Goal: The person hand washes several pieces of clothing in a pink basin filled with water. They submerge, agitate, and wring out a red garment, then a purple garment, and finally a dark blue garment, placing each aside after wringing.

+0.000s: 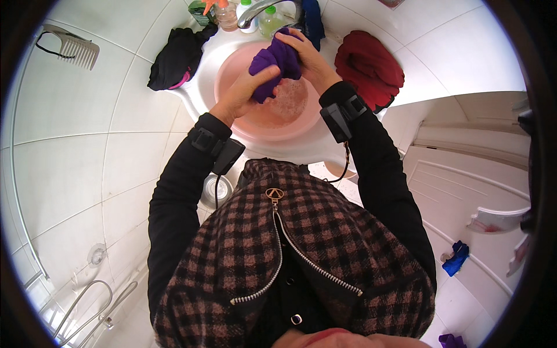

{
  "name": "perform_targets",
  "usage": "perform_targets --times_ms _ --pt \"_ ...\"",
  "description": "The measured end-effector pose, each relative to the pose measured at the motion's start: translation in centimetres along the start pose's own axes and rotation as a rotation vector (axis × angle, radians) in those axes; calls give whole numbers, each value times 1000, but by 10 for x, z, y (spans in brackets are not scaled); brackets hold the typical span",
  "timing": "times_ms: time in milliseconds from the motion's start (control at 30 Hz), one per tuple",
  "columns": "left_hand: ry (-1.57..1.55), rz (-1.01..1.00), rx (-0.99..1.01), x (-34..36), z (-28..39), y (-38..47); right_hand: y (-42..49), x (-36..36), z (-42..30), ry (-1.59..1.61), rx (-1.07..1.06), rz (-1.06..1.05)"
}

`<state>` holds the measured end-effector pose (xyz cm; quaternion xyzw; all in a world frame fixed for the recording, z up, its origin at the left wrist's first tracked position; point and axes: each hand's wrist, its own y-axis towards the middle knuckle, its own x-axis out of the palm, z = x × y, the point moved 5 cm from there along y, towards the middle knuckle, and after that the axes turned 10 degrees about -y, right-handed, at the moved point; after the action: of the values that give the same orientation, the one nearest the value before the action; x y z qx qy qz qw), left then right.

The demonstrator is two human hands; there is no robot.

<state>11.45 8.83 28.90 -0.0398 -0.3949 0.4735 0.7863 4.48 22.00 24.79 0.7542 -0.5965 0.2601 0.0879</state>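
Note:
A bunched purple cloth (278,58) hangs between my hands above a pink plastic basin (224,80). My left hand (246,89) grips its lower left end, thumb on top. On the upper right end, my right hand (310,56) has its fingers closed round the fabric. Foamy water (289,102) lies in the basin. The basin sits in a white washbasin (198,93), under a chrome faucet (256,11). Part of the cloth is hidden behind my fingers.
Black clothing (176,56) lies on the washbasin's left rim, dark red clothing (370,67) on the right. Behind the faucet hangs blue cloth (314,21). Bottles, one a green liquid bottle (270,22), line the back. A comb (78,48) hangs on the left wall. Below is a metal bowl (216,191).

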Motion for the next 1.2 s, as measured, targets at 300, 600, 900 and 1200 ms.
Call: perform_targets --times_ms 300,600,900,1200 --pt "1012 292 320 -22 0 6 14 -7 22 -302 68 147" --pt "1390 216 358 -14 -3 7 11 -7 30 -478 51 138" --pt "1470 218 330 -29 -10 17 38 -19 46 -878 -2 206" --pt "1481 265 348 -42 -23 20 31 -11 46 -1215 -85 192"
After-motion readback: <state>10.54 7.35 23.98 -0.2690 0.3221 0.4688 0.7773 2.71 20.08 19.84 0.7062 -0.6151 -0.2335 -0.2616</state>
